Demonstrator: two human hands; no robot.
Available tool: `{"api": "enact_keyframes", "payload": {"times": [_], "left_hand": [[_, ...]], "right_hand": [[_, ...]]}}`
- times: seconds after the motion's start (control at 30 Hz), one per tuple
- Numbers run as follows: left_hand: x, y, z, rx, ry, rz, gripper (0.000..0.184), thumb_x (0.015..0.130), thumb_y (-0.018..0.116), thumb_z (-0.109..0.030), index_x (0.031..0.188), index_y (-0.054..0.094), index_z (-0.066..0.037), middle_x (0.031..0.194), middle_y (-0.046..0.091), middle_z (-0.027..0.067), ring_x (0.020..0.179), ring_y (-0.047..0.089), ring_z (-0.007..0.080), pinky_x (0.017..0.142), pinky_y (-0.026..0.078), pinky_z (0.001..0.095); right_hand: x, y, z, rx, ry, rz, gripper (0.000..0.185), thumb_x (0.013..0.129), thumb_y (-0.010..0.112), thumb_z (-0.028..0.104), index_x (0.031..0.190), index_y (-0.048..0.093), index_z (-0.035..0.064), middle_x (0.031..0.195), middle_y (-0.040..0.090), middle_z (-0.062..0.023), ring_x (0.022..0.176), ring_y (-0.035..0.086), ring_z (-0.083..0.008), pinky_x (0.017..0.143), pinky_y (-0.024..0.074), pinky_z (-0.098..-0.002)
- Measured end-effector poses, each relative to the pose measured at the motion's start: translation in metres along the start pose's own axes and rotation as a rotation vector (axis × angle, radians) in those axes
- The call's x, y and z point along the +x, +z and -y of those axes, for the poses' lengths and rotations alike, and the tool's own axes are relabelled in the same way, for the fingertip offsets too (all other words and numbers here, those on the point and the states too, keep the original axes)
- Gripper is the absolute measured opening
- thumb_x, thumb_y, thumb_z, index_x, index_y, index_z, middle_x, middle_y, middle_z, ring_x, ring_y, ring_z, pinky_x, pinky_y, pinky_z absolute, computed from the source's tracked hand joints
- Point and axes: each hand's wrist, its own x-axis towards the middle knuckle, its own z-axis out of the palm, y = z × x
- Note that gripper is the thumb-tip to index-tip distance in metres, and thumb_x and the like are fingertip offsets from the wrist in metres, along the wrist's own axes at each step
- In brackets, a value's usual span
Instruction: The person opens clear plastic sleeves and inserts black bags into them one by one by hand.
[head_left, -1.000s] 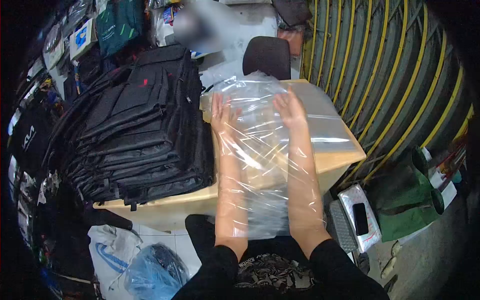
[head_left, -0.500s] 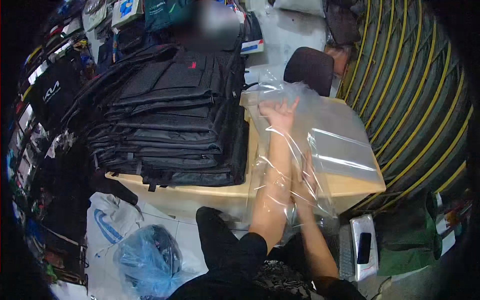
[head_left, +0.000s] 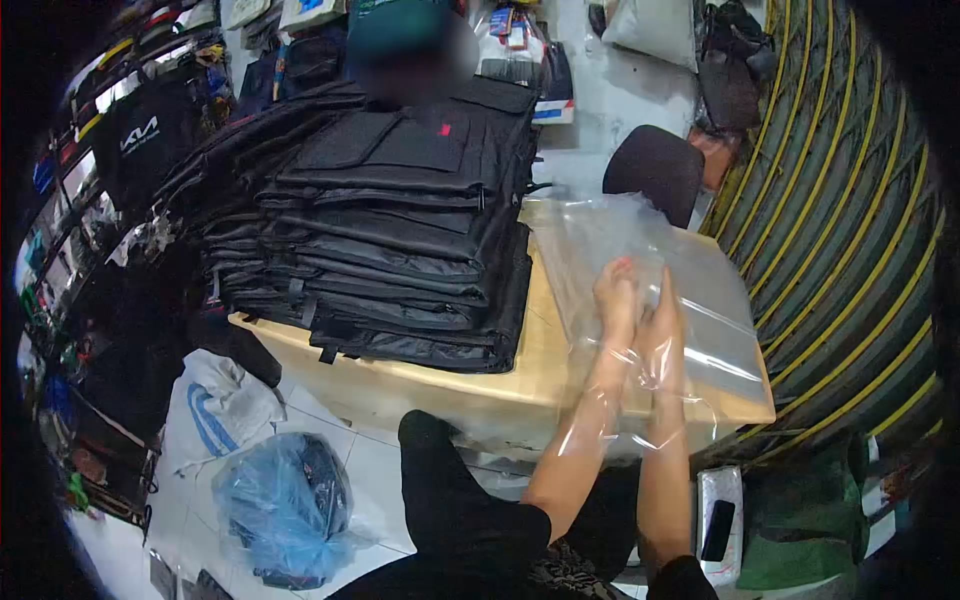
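A large clear plastic bag [head_left: 570, 270] covers both hands and forearms above the right part of the wooden table. Inside it, my left hand [head_left: 617, 292] has its fingers bent in and closed; glare hides whether they grip a fold of film. Beside it, my right hand [head_left: 661, 325] is open, its fingers straight and pointing away from me. Flat clear plastic sheets or bags [head_left: 715, 320] lie under and to the right of the hands. Left of them stands a stack of black fabric bags [head_left: 390, 240], the top one bearing a small red tag.
The table [head_left: 470, 395] ends just right of the plastic, near green, yellow-edged ribbed coils [head_left: 850, 200]. A dark chair back [head_left: 655, 170] stands behind. On the floor are a blue plastic bag [head_left: 285, 510], a white sack [head_left: 225, 410] and a phone [head_left: 717, 530]. A person is across the stack.
My left hand has drawn back toward me, from spread fingers to bent ones. My right hand has moved forward beside it. The plastic bag has shifted along with them, and the camera view has turned slightly.
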Motion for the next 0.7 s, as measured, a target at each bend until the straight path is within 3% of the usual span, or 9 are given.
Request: {"api": "enact_keyframes", "payload": {"times": [0.07, 0.13, 0.23, 0.37, 0.43, 0.5, 0.57, 0.63, 0.7], "left_hand": [[0.009, 0.003, 0.033, 0.010, -0.002, 0.031, 0.027, 0.094, 0.050, -0.016, 0.114, 0.058, -0.001, 0.113, 0.060, 0.0125, 0.102, 0.056, 0.0189, 0.089, 0.045, 0.0320], [-0.026, 0.010, 0.006, -0.054, -0.094, 0.062, 0.035, 0.096, 0.049, -0.022, 0.123, 0.051, -0.001, 0.125, 0.052, 0.0152, 0.115, 0.050, 0.0219, 0.097, 0.040, 0.0337], [-0.071, -0.006, 0.008, -0.007, -0.166, 0.197, 0.048, 0.097, 0.046, -0.024, 0.136, 0.036, 0.001, 0.140, 0.037, 0.0190, 0.129, 0.037, 0.0258, 0.106, 0.032, 0.0357], [-0.117, -0.038, 0.006, 0.262, -0.167, 0.397, 0.058, 0.096, 0.044, -0.017, 0.143, 0.019, 0.005, 0.148, 0.024, 0.0222, 0.135, 0.028, 0.0277, 0.109, 0.028, 0.0360], [-0.139, -0.038, -0.040, 0.287, -0.292, 0.399, 0.058, 0.094, 0.043, -0.011, 0.143, 0.017, 0.006, 0.148, 0.023, 0.0228, 0.134, 0.031, 0.0280, 0.109, 0.029, 0.0359], [-0.150, -0.048, -0.050, 0.329, -0.353, 0.454, 0.058, 0.093, 0.043, -0.006, 0.143, 0.016, 0.006, 0.149, 0.022, 0.0226, 0.131, 0.035, 0.0275, 0.107, 0.031, 0.0348], [-0.163, -0.069, -0.037, 0.399, -0.327, 0.558, 0.059, 0.092, 0.044, -0.002, 0.144, 0.017, 0.004, 0.149, 0.024, 0.0217, 0.129, 0.039, 0.0264, 0.104, 0.034, 0.0329], [-0.178, -0.081, -0.056, 0.389, -0.430, 0.598, 0.059, 0.092, 0.045, -0.002, 0.145, 0.018, 0.001, 0.148, 0.026, 0.0209, 0.124, 0.044, 0.0256, 0.100, 0.039, 0.0311], [-0.187, -0.088, -0.077, 0.293, -0.589, 0.647, 0.059, 0.092, 0.046, -0.003, 0.145, 0.019, -0.002, 0.146, 0.030, 0.0197, 0.121, 0.047, 0.0245, 0.097, 0.042, 0.0298]], "right_hand": [[0.019, -0.002, -0.004, -0.020, 0.006, -0.039, 0.063, 0.083, 0.050, 0.000, 0.140, 0.024, -0.0057, 0.135, 0.038, -0.0324, 0.126, 0.038, -0.0436, 0.105, 0.0325, -0.0419], [0.040, -0.007, -0.017, -0.003, -0.024, -0.081, 0.063, 0.083, 0.051, 0.001, 0.140, 0.024, -0.0047, 0.136, 0.037, -0.0321, 0.125, 0.039, -0.0426, 0.105, 0.0325, -0.0422], [0.071, 0.006, -0.055, -0.108, -0.072, -0.172, 0.063, 0.086, 0.053, 0.009, 0.143, 0.025, 0.0042, 0.127, 0.046, -0.0323, 0.116, 0.048, -0.0452, 0.096, 0.0404, -0.0397], [0.021, -0.016, -0.012, -0.178, 0.212, 0.323, 0.066, 0.081, 0.055, 0.004, 0.142, 0.028, 0.0025, 0.111, 0.055, -0.0340, 0.101, 0.058, -0.0433, 0.081, 0.0465, -0.0423], [-0.021, 0.001, -0.065, -0.181, -0.143, 0.256, 0.066, 0.077, 0.055, -0.002, 0.139, 0.033, -0.0001, 0.091, 0.059, -0.0314, 0.083, 0.061, -0.0407, 0.072, 0.0472, -0.0445], [-0.056, -0.053, 0.036, -0.149, 0.323, 0.581, 0.057, 0.083, 0.048, -0.004, 0.138, 0.033, -0.0016, 0.105, 0.057, -0.0331, 0.094, 0.061, -0.0413, 0.081, 0.0486, -0.0428], [-0.098, -0.065, 0.006, -0.239, -0.015, 0.487, 0.053, 0.083, 0.051, 0.000, 0.134, 0.037, -0.0036, 0.100, 0.059, -0.0325, 0.088, 0.062, -0.0429, 0.077, 0.0494, -0.0451], [-0.113, -0.105, 0.052, -0.447, 0.087, 0.813, 0.054, 0.083, 0.061, 0.012, 0.131, 0.041, 0.0004, 0.098, 0.062, -0.0279, 0.085, 0.062, -0.0435, 0.076, 0.0503, -0.0458], [-0.113, -0.136, 0.067, -0.200, -0.476, 1.074, 0.060, 0.080, 0.068, 0.026, 0.131, 0.044, 0.0072, 0.091, 0.066, -0.0205, 0.081, 0.065, -0.0387, 0.072, 0.0522, -0.0451]]}}
